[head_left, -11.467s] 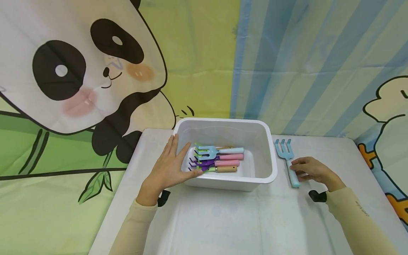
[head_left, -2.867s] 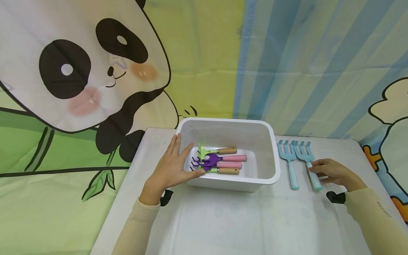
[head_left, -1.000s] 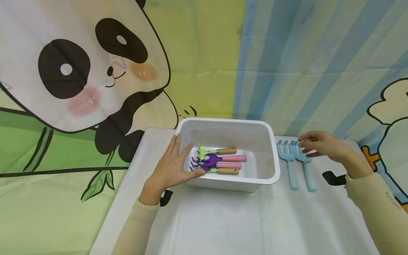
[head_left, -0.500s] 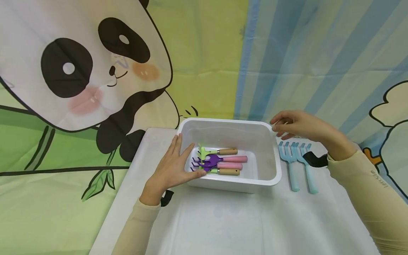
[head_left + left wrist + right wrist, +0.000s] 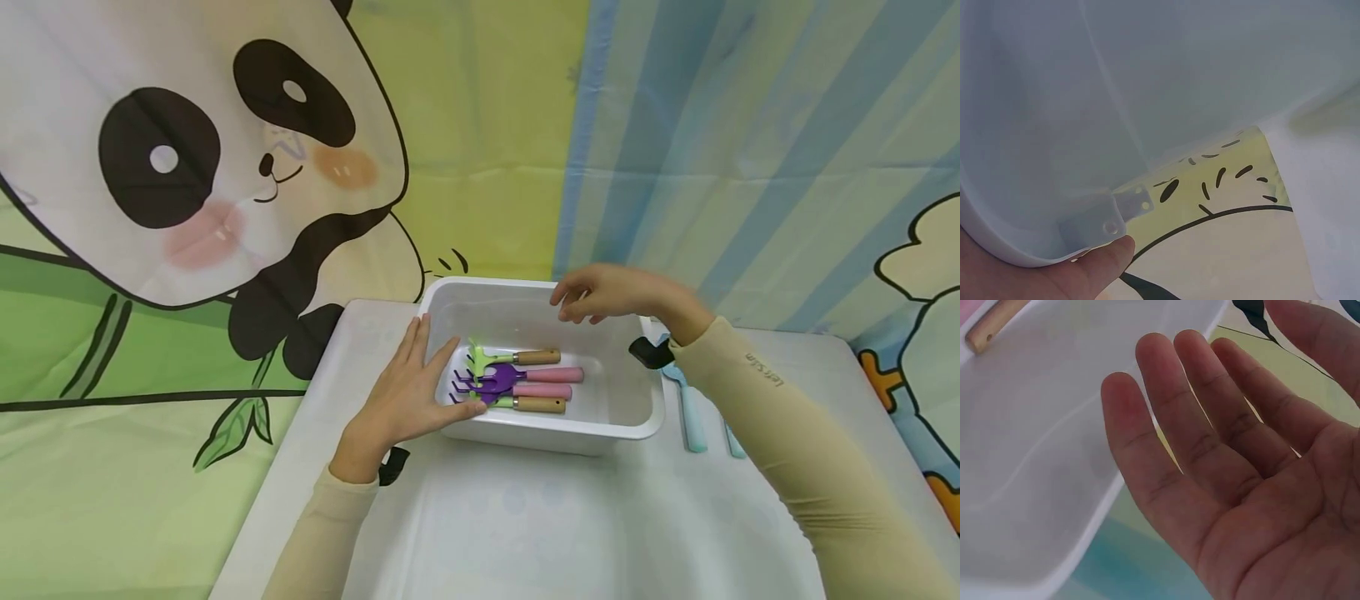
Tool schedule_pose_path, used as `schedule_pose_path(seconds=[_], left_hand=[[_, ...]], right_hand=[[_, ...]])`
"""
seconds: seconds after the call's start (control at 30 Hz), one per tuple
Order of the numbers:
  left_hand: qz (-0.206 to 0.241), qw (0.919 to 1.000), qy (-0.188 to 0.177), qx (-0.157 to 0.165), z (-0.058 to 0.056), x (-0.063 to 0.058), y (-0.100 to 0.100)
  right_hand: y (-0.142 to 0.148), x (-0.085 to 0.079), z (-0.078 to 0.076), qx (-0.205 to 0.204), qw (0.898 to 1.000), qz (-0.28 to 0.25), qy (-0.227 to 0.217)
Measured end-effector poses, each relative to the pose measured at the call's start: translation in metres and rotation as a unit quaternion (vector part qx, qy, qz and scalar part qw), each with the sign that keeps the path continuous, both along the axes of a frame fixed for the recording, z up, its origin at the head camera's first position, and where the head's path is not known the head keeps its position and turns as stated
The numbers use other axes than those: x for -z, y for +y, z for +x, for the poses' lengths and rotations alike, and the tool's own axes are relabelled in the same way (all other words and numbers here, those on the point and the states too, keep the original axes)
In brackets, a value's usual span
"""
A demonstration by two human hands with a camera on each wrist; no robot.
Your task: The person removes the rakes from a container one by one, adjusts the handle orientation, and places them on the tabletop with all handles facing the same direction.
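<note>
A white plastic bin (image 5: 637, 429) stands on the table, and my left hand (image 5: 405, 392) rests on its left end with fingers extended and the thumb over the front rim. Inside lie small garden hand tools: a green rake with a wooden handle (image 5: 536, 357), purple hand forks with pink handles (image 5: 555, 375), and a lower wooden handle (image 5: 540, 405) on a partly hidden green tool. My right hand (image 5: 611, 292) hovers over the bin's back right part, fingers loosely bent. The right wrist view shows its palm (image 5: 1260, 506) holding nothing.
Two light blue hand forks lie right of the bin; the left one's handle (image 5: 694, 421) shows, while the right one (image 5: 735, 443) is mostly behind my right sleeve (image 5: 795, 433). A printed cloth backdrop (image 5: 487, 150) hangs behind the white table (image 5: 517, 525).
My right hand laid a second blue hand fork beside the first, let go, then rose and moved left over the bin. Both blue forks have left the bin. My left hand stays put.
</note>
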State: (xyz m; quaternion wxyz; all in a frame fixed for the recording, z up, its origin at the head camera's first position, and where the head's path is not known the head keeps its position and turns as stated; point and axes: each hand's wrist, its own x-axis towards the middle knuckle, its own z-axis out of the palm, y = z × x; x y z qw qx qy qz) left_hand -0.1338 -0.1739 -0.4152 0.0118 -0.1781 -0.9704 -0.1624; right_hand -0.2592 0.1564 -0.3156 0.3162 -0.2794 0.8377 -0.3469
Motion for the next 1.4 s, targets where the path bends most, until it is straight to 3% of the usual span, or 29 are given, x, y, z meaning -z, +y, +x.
schedule_pose_path(seconds=[0.27,0.53,0.93,1.2,1.4], left_hand=[[-0.001,1.0,0.0,0.0,0.0,-0.001,0.0],[0.001,1.0,0.006,0.003,0.0,0.0,0.0],[-0.006,1.0,0.005,-0.001,0.0,0.0,0.0],[-0.006,1.0,0.005,0.001,0.0,0.001,0.001],[-0.007,0.9999,0.012,0.001,-0.001,0.001,0.001]], right_hand=[[-0.036,0.03,-0.023,-0.015,0.999,0.033,-0.01],[-0.055,0.067,-0.033,-0.019,0.995,0.087,-0.042],[-0.063,0.104,-0.031,-0.072,0.986,0.145,-0.033],[-0.063,0.125,-0.027,-0.075,0.976,0.204,-0.025],[-0.066,0.136,-0.023,-0.071,0.974,0.214,-0.029]])
